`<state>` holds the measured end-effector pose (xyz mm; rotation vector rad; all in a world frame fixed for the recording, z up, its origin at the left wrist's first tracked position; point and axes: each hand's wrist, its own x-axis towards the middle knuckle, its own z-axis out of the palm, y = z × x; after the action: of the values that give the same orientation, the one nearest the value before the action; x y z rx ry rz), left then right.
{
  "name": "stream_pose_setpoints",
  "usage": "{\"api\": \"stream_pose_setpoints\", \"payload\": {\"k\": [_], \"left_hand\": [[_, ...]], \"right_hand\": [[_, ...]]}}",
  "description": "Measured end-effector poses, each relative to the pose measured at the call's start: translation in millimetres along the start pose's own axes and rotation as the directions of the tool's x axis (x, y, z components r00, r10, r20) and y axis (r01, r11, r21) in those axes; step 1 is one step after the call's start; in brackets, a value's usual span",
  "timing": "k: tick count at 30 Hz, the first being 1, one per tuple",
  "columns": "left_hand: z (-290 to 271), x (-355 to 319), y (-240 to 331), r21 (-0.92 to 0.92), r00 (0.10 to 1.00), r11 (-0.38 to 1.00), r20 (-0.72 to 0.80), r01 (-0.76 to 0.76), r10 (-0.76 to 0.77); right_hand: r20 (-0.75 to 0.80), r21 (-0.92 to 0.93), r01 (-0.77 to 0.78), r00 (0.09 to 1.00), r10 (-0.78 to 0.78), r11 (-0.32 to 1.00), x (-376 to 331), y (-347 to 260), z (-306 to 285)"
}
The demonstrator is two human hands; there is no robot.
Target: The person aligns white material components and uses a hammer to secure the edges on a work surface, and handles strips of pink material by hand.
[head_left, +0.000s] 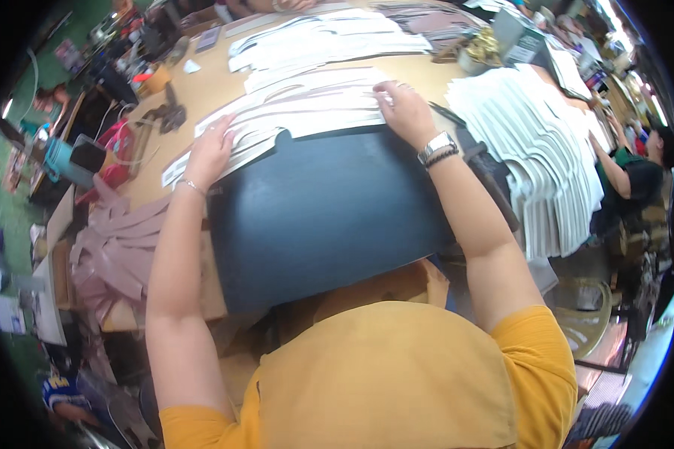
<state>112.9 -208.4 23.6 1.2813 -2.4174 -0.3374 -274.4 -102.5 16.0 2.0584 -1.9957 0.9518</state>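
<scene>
My left hand lies flat, fingers spread, on the left end of a fanned row of white cut paper pieces. At the row's right end my right hand, with a watch and bracelet at the wrist, presses down, its fingertips curled on the top pieces. Right below both hands a large dark blue sheet covers the near part of the tan table and droops toward my yellow apron.
More fanned white pieces lie at the back and in a big stack on the right. Pinkish strips hang off the left edge. A black tool, tape and clutter sit far left. Another person in green works at right.
</scene>
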Motion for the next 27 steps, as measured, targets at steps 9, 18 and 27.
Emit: {"api": "stream_pose_setpoints", "payload": {"k": [9, 18, 27], "left_hand": [[-15.4, 33.5, 22.5, 0.220, 0.988, 0.975, 0.145, 0.023, -0.056], [-78.4, 11.7, 75.5, -0.685, 0.867, 0.640, 0.494, 0.348, 0.057], [1.1, -111.1, 169.7, -0.920, 0.919, -0.090, 0.389, 0.382, -0.068]], "right_hand": [[0.138, -0.404, -0.230, 0.942, 0.307, 0.886, -47.9, 144.0, -45.0], [0.195, 0.767, -0.418, 0.874, 0.445, 0.486, -82.7, 6.7, -74.0], [0.689, 0.725, -0.689, 0.724, 0.024, -0.022, -145.5, -120.9, -76.4]]}}
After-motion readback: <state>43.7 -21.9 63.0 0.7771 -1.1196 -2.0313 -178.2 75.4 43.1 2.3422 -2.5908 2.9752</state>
